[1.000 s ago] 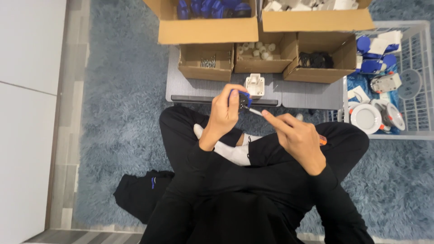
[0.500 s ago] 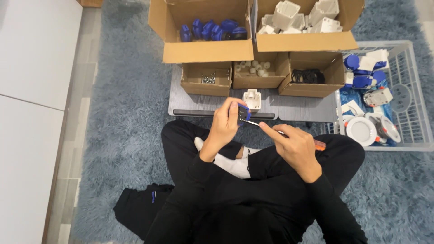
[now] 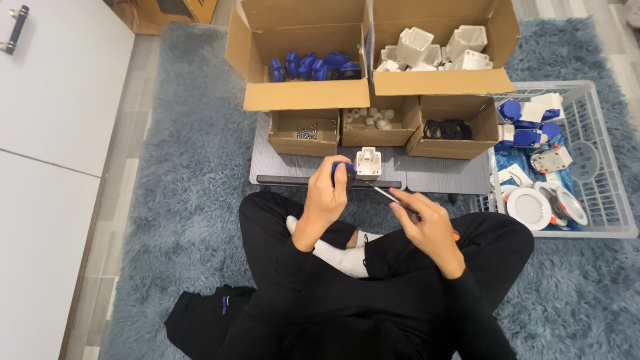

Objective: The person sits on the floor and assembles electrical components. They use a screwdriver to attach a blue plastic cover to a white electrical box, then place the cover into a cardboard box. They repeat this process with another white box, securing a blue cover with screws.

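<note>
The left hand (image 3: 328, 193) is gripping a small blue plastic part (image 3: 344, 168), steadying it while the right hand (image 3: 427, 223) is gripping an orange-handled screwdriver (image 3: 393, 199) angled into it.

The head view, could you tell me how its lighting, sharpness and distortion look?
Head view: even, soft indoor light, with no glare on the white basket; only faint shadows under the cardboard boxes; mostly sharp, though the thin tool in the right hand is too small to make out; the left hand hides most of a blue part; the wide lens bends the edges slightly.
</note>
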